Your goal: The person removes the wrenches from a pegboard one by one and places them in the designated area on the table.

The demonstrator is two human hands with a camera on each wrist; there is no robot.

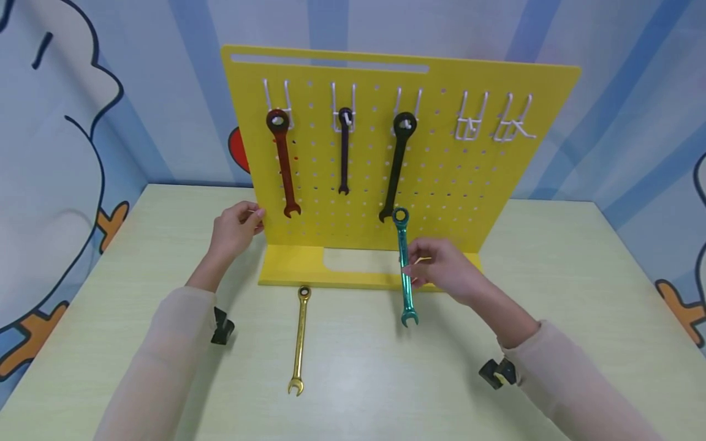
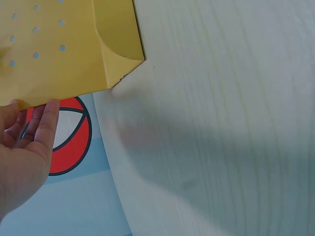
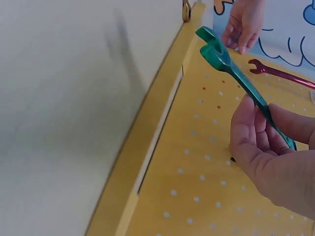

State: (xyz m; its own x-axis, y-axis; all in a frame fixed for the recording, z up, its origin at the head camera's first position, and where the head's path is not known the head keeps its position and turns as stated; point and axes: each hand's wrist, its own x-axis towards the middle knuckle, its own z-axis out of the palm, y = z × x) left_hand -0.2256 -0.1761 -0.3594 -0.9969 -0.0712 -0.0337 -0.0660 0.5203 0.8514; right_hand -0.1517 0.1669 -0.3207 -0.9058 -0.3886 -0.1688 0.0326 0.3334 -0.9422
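My right hand (image 1: 444, 269) pinches a shiny green combination wrench (image 1: 403, 245) by its shaft, in front of the yellow pegboard (image 1: 331, 229). Its ring end points up and its open end down; in the right wrist view the open jaw of the green wrench (image 3: 231, 66) stands clear of the board. At the board's left edge, my left hand (image 1: 236, 229) holds the rim between thumb and fingers. The left wrist view shows the left hand (image 2: 29, 147) at that edge of the pegboard (image 2: 49, 73). A gold wrench (image 1: 300, 343) lies on the table before the base.
From white hooks hang a red wrench (image 1: 284, 162), a small dark wrench (image 1: 344, 153) and a larger black wrench (image 1: 397, 162). Two hooks at the right, one a white hook (image 1: 469, 125), hold nothing. The board's base (image 1: 292, 266) stands on the pale table (image 1: 358, 380).
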